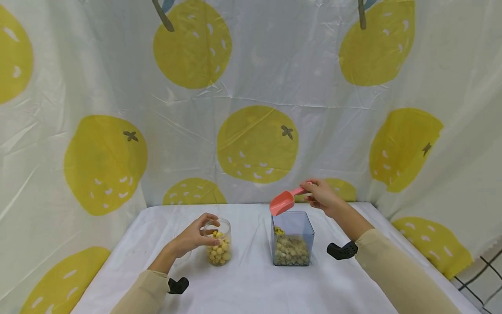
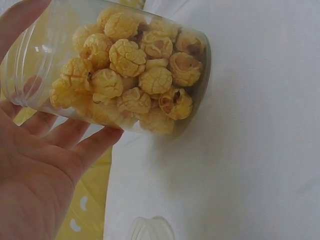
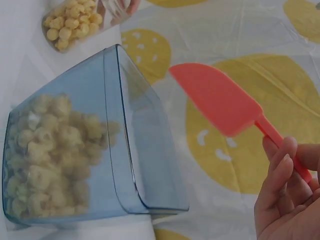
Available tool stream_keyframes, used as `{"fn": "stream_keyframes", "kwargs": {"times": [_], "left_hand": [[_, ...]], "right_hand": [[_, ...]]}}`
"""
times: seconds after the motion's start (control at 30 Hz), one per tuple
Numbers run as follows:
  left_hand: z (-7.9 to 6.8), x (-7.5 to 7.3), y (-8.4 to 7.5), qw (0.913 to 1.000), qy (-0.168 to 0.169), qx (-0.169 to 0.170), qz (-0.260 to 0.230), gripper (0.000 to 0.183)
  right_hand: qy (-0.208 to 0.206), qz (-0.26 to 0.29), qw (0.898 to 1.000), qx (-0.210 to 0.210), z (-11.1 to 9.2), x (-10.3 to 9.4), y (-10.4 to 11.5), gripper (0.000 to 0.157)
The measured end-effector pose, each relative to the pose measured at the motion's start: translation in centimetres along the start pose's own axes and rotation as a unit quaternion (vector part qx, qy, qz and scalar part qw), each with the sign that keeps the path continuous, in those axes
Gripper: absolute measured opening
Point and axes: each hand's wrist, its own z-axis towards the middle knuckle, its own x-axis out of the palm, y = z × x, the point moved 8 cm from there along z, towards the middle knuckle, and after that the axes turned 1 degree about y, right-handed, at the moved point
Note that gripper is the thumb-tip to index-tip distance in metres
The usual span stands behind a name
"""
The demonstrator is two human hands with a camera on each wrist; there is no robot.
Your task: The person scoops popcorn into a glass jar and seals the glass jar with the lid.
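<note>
My left hand (image 1: 192,237) grips a clear round jar (image 1: 225,226) near its open rim, thumb on one side and fingers on the other. Caramel-yellow popcorn (image 2: 127,57) fills much of the jar, which stands upright on the table. My right hand (image 1: 322,198) pinches the handle of a pink scoop (image 1: 281,203), held in the air above the open blue-tinted square box (image 1: 300,223). No popcorn shows in the scoop. More popcorn (image 3: 55,155) lies in the lower part of the box, heaped higher toward one side.
A white cloth covers the table (image 1: 251,288). Beside the jar lies a clear round lid (image 2: 150,231), partly cut off in the left wrist view. Behind and at the sides hangs a curtain (image 1: 251,96) with yellow fruit prints. A dark wire grid (image 1: 480,279) stands at the right edge.
</note>
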Motion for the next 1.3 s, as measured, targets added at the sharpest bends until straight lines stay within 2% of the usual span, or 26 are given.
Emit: {"fn": "stream_keyframes", "kwargs": {"times": [0.3, 0.6, 0.9, 1.1, 1.3], "left_hand": [[0.0, 0.0, 0.1, 1.0000, -0.003, 0.005, -0.001, 0.074], [0.2, 0.4, 0.3, 1.0000, -0.002, 0.002, -0.001, 0.073], [0.1, 0.1, 0.4, 1.0000, -0.004, 0.000, 0.004, 0.075], [0.1, 0.0, 0.3, 1.0000, -0.006, 0.000, 0.007, 0.077], [0.1, 0.0, 0.3, 1.0000, -0.003, 0.000, -0.001, 0.076]], "right_hand": [[-0.024, 0.001, 1.000, 0.006, -1.0, -2.7, -2.0, 0.036], [-0.038, -0.023, 0.999, 0.015, -2.1, -4.0, -4.4, 0.037], [-0.037, -0.014, 0.999, 0.012, -2.0, -3.6, -5.4, 0.032], [-0.030, -0.048, 0.998, 0.004, -2.1, -2.8, -5.3, 0.037], [-0.022, -0.074, 0.997, -0.009, -2.0, -2.3, -5.7, 0.028]]}}
